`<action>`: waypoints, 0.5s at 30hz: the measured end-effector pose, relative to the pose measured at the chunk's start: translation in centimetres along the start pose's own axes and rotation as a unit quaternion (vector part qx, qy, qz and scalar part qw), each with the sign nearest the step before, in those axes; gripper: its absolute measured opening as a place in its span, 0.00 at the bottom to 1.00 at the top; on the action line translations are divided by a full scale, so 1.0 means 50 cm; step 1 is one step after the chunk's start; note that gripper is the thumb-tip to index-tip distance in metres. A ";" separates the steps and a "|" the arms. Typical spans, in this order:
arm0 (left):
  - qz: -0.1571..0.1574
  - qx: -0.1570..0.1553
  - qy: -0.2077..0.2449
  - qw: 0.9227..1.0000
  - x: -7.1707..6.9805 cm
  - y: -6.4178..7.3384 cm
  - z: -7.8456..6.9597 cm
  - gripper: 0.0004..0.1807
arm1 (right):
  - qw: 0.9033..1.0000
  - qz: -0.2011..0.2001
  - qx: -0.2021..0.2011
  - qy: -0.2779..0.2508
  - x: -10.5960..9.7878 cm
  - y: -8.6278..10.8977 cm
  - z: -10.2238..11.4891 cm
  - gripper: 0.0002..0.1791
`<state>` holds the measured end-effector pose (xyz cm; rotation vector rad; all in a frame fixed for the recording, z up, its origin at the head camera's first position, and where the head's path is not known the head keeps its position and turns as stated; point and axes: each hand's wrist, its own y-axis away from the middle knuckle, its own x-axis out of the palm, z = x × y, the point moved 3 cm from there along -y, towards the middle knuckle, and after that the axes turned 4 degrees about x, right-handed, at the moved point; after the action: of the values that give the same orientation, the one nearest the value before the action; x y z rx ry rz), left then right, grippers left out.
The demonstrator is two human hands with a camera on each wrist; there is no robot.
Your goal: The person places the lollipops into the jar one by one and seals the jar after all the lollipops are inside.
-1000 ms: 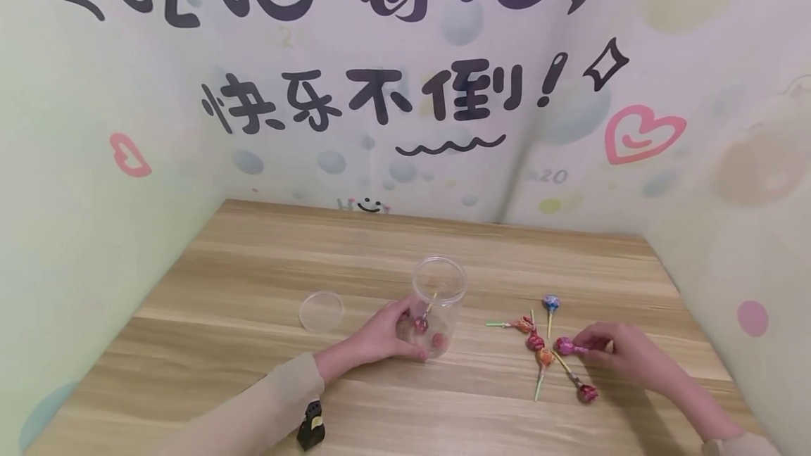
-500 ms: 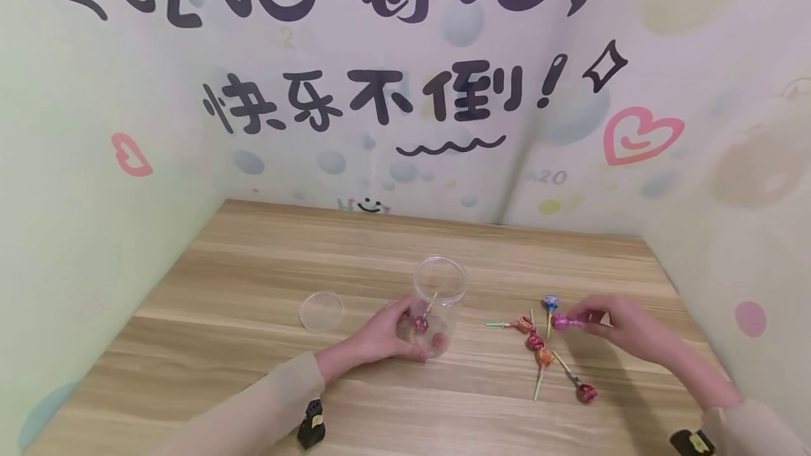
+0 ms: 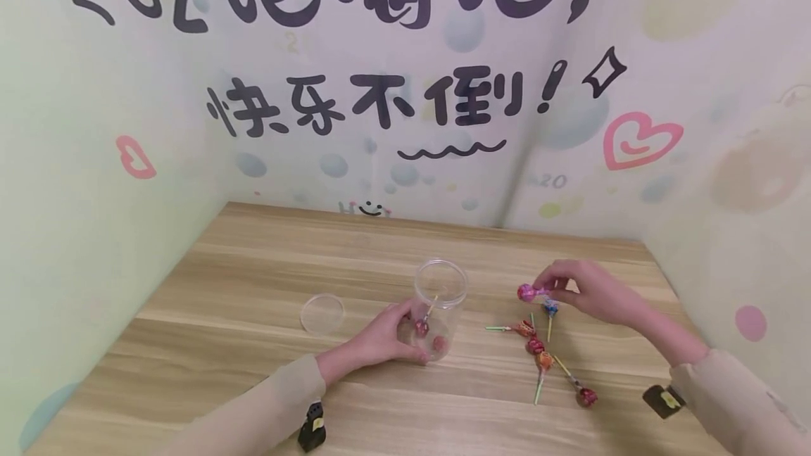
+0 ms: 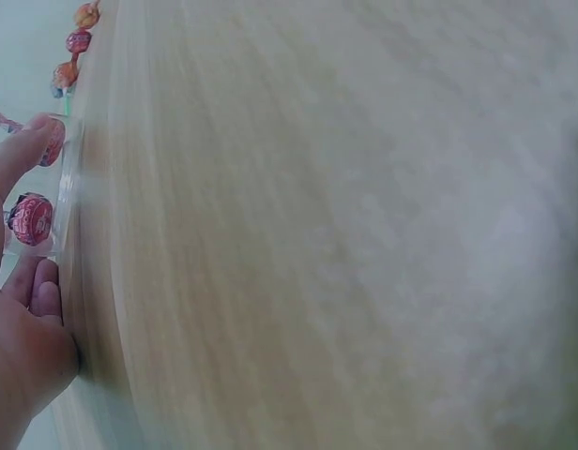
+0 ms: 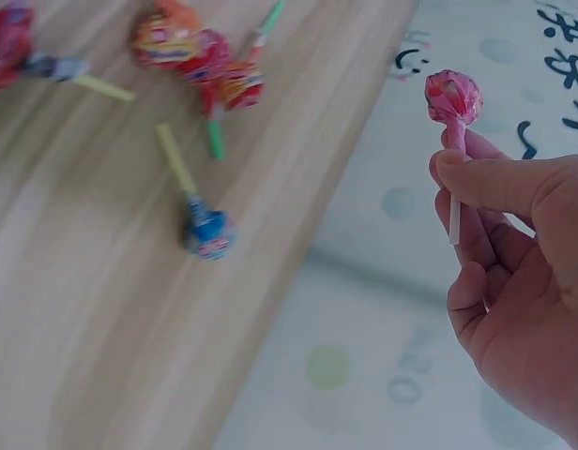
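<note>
My left hand [image 3: 380, 338] grips the lower side of a clear plastic jar [image 3: 451, 315], which stands upright with no lid on its mouth. Inside it are wrapped lollipops; a red one [image 4: 31, 219] shows through the wall in the left wrist view. Between thumb and fingers, my right hand [image 3: 592, 290] pinches a pink lollipop [image 5: 454, 97] just below its wrapped head, its white stick pointing down in the right wrist view. In the head view this lollipop is held up beside the blue lollipop [image 3: 551, 307], to the right of the jar.
On the wooden table [image 3: 253, 259], orange lollipops [image 3: 525, 328] and a red lollipop [image 3: 535, 346] lie in a cluster right of the jar. A darker red lollipop [image 3: 587, 396] lies nearer the front. The clear round lid [image 3: 322, 314] rests left of the jar. A printed wall backs the table.
My right hand has lifted the pink lollipop off the table and carried it back and to the left, past the blue one. The left hand and jar have stayed put.
</note>
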<state>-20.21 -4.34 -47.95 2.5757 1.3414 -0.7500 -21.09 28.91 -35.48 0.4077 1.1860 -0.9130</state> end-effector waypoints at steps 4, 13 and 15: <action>-0.003 0.003 -0.003 1.000 0.000 0.000 0.000 0.31 | 1.000 0.020 -0.010 0.001 -0.019 -0.045 0.037 0.15; 0.001 0.013 -0.001 1.000 -0.001 -0.001 -0.004 0.33 | 0.998 0.057 -0.031 -0.009 -0.063 -0.132 0.127 0.13; 0.001 0.011 -0.003 1.000 -0.001 0.000 -0.004 0.34 | 0.997 0.060 -0.042 -0.012 -0.070 -0.146 0.145 0.12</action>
<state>-20.17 -4.29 -47.76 2.5884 1.3358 -0.7752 -22.69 20.84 -28.36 0.3954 1.1609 -0.7595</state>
